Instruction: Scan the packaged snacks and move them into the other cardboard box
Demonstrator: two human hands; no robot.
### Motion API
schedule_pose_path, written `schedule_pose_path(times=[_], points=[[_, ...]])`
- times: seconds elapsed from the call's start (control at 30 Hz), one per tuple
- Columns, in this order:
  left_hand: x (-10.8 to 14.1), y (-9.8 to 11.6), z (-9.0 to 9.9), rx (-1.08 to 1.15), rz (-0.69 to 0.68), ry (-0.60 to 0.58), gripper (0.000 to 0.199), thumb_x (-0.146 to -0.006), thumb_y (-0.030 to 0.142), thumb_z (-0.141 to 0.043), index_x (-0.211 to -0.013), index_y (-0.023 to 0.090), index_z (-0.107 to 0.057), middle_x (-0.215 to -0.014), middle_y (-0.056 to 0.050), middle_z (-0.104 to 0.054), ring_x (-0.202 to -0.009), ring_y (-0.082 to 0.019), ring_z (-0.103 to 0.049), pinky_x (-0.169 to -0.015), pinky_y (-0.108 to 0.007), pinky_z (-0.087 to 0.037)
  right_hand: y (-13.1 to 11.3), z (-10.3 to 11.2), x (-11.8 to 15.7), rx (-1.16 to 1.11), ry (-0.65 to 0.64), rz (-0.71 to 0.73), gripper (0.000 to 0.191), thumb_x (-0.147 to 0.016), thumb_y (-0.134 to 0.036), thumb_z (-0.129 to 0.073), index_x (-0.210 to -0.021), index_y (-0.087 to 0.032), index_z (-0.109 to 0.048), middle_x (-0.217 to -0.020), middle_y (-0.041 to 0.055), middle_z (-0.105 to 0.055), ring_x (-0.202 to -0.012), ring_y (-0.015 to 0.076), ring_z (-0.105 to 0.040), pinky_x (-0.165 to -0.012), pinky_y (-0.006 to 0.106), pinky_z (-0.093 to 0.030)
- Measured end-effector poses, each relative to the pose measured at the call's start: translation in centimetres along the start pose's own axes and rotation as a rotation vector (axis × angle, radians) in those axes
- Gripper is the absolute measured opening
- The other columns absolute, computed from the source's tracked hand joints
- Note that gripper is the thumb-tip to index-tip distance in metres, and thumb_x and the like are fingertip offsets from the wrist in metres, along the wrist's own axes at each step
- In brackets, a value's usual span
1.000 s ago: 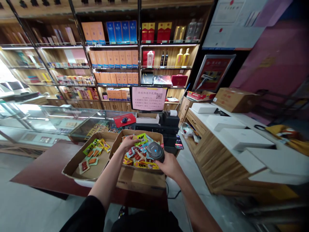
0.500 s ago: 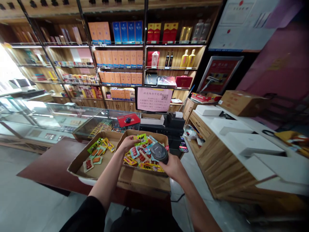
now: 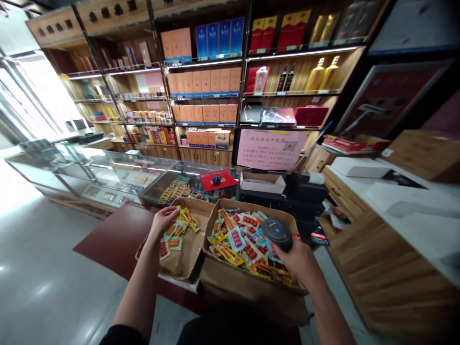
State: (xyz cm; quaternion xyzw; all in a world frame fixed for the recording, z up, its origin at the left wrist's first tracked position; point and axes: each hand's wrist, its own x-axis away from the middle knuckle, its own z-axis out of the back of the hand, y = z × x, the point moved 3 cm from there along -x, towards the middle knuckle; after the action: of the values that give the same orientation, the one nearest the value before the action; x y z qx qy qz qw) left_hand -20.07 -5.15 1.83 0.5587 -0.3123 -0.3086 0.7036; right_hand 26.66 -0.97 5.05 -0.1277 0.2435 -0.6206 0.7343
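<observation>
My right hand grips a dark handheld barcode scanner over the right cardboard box. A small blue light shows on the scanner's top. Underneath lie many small snack packets, some with red sausage-like pieces, others yellow. My left hand is over the left cardboard box, its fingers pinched at a yellow-green snack packet, mostly hidden by the hand. In that box are several more packets, including a yellow one and ones with orange pieces.
Both boxes rest on a dark red table. Behind are a glass display counter, a red mat and a monitor showing a pink notice. A phone lies at the right. White boxes cover a side counter.
My left hand has moved left from the right box to the left box with a packet. The view has shifted left. A blue light now shows on the scanner, still in my right hand.
</observation>
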Motion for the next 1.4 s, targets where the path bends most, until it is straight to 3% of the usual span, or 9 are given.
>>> schedule_pose_path(times=[0.13, 0.23, 0.43, 0.57, 0.73, 0.83, 1.0, 1.13, 1.4], points=[[-2.3, 1.2, -5.1, -0.41, -0.117, -0.082, 0.04, -0.062, 0.046, -0.084, -0.09, 0.019, -0.078, -0.071, -0.005, -0.073, -0.067, -0.02, -0.067, -0.059, -0.024, -0.045, -0.2, -0.3, 0.4, 0.015, 0.04, -0.11, 0.023, -0.08, -0.038, -0.063, -0.094, -0.02, -0.069, -0.08, 0.0102, -0.076, -0.085, 0.0306, -0.074, -0.066, 0.032, -0.05], [-2.7, 2.9, -11.1, -0.456, -0.272, -0.242, 0.031, -0.07, 0.041, -0.079, -0.093, 0.02, -0.077, -0.076, -0.005, -0.074, -0.074, -0.022, -0.069, -0.065, -0.026, -0.047, -0.3, -0.1, 1.1, 0.056, 0.037, -0.215, 0.026, -0.08, -0.038, -0.065, -0.095, -0.018, -0.069, -0.083, 0.0125, -0.076, -0.088, 0.0329, -0.074, -0.068, 0.033, -0.051], [1.9, 4.5, -24.7, -0.573, -0.714, -0.777, 0.036, -0.077, 0.026, -0.072, -0.112, 0.021, -0.075, -0.112, -0.009, -0.071, -0.101, -0.024, -0.066, -0.092, -0.031, -0.048, -0.8, 1.0, 2.1, 0.104, 0.112, -0.308, 0.032, -0.081, -0.038, -0.065, -0.104, -0.016, -0.07, -0.094, 0.0156, -0.078, -0.095, 0.0334, -0.074, -0.071, 0.033, -0.051], [4.3, 3.4, -29.3, -0.852, -0.839, -0.91, 0.057, -0.071, 0.018, -0.072, -0.128, 0.017, -0.067, -0.124, -0.017, -0.064, -0.115, -0.032, -0.06, -0.099, -0.038, -0.046, -1.1, 1.3, 2.4, 0.092, 0.128, -0.32, 0.031, -0.081, -0.036, -0.066, -0.106, -0.017, -0.07, -0.094, 0.0135, -0.078, -0.094, 0.0318, -0.074, -0.071, 0.031, -0.051], [2.8, 2.8, -29.6, -0.836, -0.71, -0.823, 0.027, -0.075, 0.018, -0.068, -0.099, 0.017, -0.077, -0.103, -0.015, -0.072, -0.104, -0.031, -0.065, -0.089, -0.036, -0.049, -1.3, 1.1, 2.5, 0.075, 0.113, -0.318, 0.03, -0.081, -0.033, -0.066, -0.105, -0.016, -0.069, -0.095, 0.0135, -0.078, -0.094, 0.0318, -0.074, -0.073, 0.032, -0.051], [0.6, 3.3, -28.1, -0.51, -0.452, -0.803, 0.02, -0.075, 0.025, -0.071, -0.092, 0.017, -0.078, -0.084, -0.006, -0.074, -0.087, -0.024, -0.068, -0.08, -0.03, -0.05, -1.5, 1.1, 2.5, 0.063, 0.117, -0.303, 0.028, -0.081, -0.034, -0.066, -0.102, -0.016, -0.07, -0.095, 0.014, -0.078, -0.093, 0.0322, -0.074, -0.072, 0.032, -0.051], [-0.4, 4.0, -25.9, 0.029, 0.04, -0.983, 0.041, -0.063, 0.045, -0.084, -0.086, 0.012, -0.077, -0.072, -0.002, -0.071, -0.06, -0.014, -0.062, -0.061, -0.025, -0.05, -2.5, 1.1, 2.3, 0.019, 0.105, -0.221, 0.028, -0.078, -0.03, -0.067, -0.103, -0.018, -0.071, -0.095, 0.013, -0.078, -0.094, 0.0308, -0.074, -0.069, 0.03, -0.051], [0.3, 4.3, -25.3, 0.137, 0.099, -0.987, 0.046, -0.055, 0.042, -0.091, -0.086, 0.012, -0.075, -0.073, -0.004, -0.071, -0.054, -0.011, -0.059, -0.053, -0.021, -0.048, -2.9, 0.6, 2.2, -0.043, 0.078, -0.18, 0.03, -0.077, -0.028, -0.067, -0.105, -0.018, -0.07, -0.095, 0.0118, -0.078, -0.092, 0.029, -0.074, -0.073, 0.031, -0.052], [3.0, 2.7, -25.9, 0.403, 0.206, -0.769, 0.046, -0.052, 0.025, -0.091, -0.089, 0.012, -0.067, -0.08, -0.006, -0.073, -0.066, -0.015, -0.068, -0.061, -0.024, -0.054, -2.2, 0.1, 1.9, -0.096, -0.016, -0.123, 0.026, -0.078, -0.029, -0.068, -0.1, -0.017, -0.071, -0.094, 0.0116, -0.077, -0.097, 0.0281, -0.071, -0.078, 0.032, -0.052]])
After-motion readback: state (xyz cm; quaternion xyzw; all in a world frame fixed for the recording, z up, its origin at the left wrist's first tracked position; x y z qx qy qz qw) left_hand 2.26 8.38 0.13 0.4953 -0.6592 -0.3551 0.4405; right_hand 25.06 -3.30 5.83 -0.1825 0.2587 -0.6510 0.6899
